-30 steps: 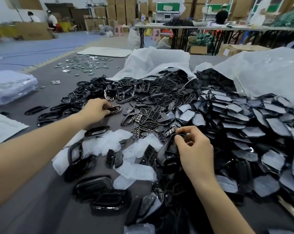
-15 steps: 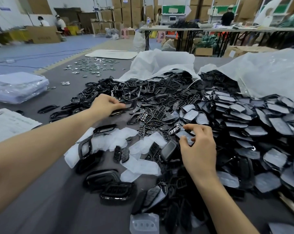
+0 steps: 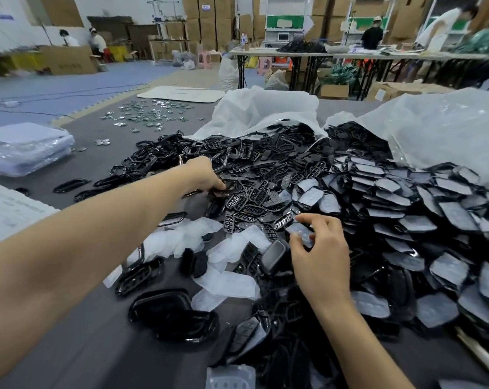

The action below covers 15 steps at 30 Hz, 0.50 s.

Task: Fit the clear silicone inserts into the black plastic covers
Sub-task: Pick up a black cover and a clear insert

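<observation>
Grey counter point(image 3: 69, 346): big fitted stack point(image 3: 406, 214) on the right (lots done), heap of empty covers point(image 3: 237, 153) centre, loose inserts point(image 3: 229, 282) nearer, so plenty left. The left hand point(image 3: 204, 172) is curled round one empty cover point(image 3: 220, 188) in the heap, the right hand point(image 3: 319, 254) pinches a fitted piece point(image 3: 300, 231) beside the stack.

No legible text; print on paper sheet point(image 3: 10, 214) blurred.

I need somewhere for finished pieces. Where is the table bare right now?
Bare table near you, between the printed sheet and the loose black covers; also a strip between the wrapped stack and the pile. Centre and right are crowded.
</observation>
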Tool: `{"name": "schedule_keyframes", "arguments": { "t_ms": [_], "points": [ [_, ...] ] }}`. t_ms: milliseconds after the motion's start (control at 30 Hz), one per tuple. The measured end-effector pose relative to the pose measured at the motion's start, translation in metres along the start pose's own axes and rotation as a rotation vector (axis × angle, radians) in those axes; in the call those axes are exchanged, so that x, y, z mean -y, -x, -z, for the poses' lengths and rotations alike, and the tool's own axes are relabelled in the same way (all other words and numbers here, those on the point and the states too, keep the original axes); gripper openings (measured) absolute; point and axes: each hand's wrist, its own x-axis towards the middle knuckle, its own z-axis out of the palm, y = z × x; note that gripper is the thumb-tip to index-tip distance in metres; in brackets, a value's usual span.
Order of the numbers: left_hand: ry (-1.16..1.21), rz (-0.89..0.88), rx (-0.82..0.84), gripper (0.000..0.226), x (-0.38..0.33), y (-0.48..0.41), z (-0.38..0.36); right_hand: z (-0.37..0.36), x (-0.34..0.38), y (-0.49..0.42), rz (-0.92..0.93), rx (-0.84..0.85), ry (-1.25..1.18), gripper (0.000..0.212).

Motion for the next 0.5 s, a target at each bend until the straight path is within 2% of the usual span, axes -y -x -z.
{"name": "schedule_keyframes", "arguments": {
  "t_ms": [100, 200, 267, 333, 400, 500],
  "points": [
    [-0.015, 0.002, 0.016, 0.037, -0.004, 0.006, 0.000, 0.002, 0.001, 0.000, 0.005, 0.000, -0.004, 0.026],
    [0.038, -0.059, -0.178, 0.035, -0.008, 0.021, -0.003, 0.003, 0.000, 0.000, 0.025, -0.023, 0.008, 0.024],
    [0.171, -0.140, -0.267, 0.033, -0.012, 0.040, -0.002, 0.005, 0.002, 0.000, 0.051, -0.075, -0.013, 0.020],
    [0.427, -0.210, -0.261, 0.032, -0.015, 0.070, -0.004, 0.007, 0.005, -0.001, 0.074, -0.135, -0.092, 0.013],
    [0.772, -0.304, -0.156, 0.032, -0.019, 0.107, -0.019, 0.008, 0.009, -0.004, 0.025, -0.132, -0.267, 0.008],
    [1.042, -0.396, -0.057, 0.031, -0.032, 0.152, -0.056, 0.012, 0.022, -0.007, -0.239, 0.105, -0.780, 0.024]
  ]
}}
